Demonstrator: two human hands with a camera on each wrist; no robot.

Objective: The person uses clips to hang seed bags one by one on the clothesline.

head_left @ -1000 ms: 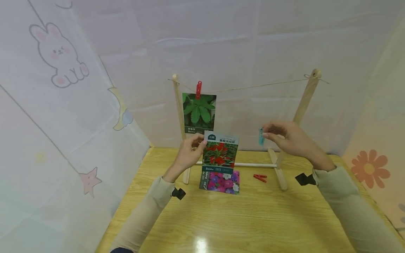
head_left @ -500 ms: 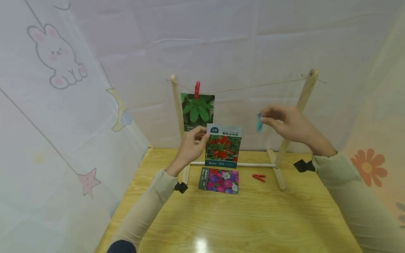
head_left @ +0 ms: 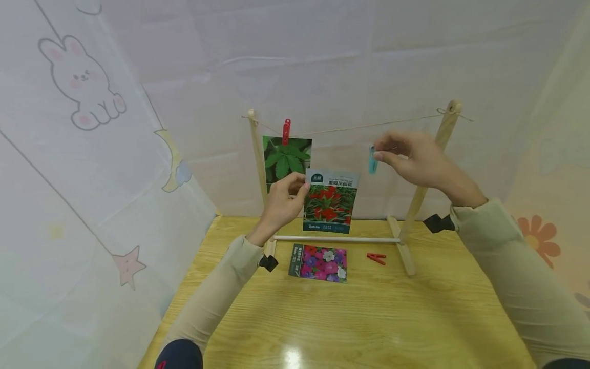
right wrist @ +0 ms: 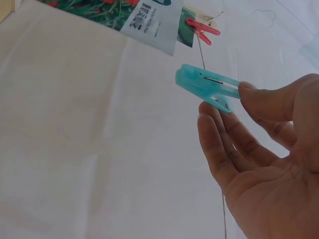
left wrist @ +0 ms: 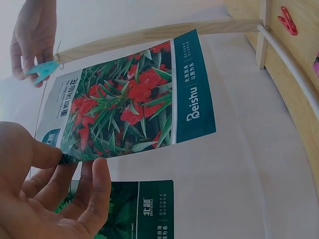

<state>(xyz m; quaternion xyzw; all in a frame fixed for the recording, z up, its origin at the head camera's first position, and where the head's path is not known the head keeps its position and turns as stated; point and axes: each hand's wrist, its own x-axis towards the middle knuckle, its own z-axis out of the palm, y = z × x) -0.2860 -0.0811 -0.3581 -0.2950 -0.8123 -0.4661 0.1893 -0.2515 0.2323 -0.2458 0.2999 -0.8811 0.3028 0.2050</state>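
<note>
My left hand [head_left: 287, 201] pinches a seed packet with red flowers [head_left: 329, 202] by its upper left edge, thumb in front. The packet hangs upright in the air below the string [head_left: 364, 126]. Between thumb and fingers, my right hand [head_left: 412, 159] holds a light blue clothespin [head_left: 372, 160] by its handle ends, its nose pointing down in the head view. In the right wrist view the clothespin [right wrist: 204, 85] has its nose end closed. A green-leaf packet [head_left: 287, 156] hangs from the string by a red clothespin [head_left: 286, 132], partly hidden behind my left hand.
The string is tied between two wooden posts [head_left: 447, 128], joined low down by a white rod [head_left: 336, 239]. On the wooden table [head_left: 350, 323] lie a packet with pink and purple flowers [head_left: 322, 264] and another red clothespin [head_left: 376, 258]. A pale cloth wall stands behind.
Both hands have risen toward the string, the left carrying the red-flower packet up and slightly right, the right lifting the blue clothespin and moving slightly left. The packets and clothespin on the table stay put.
</note>
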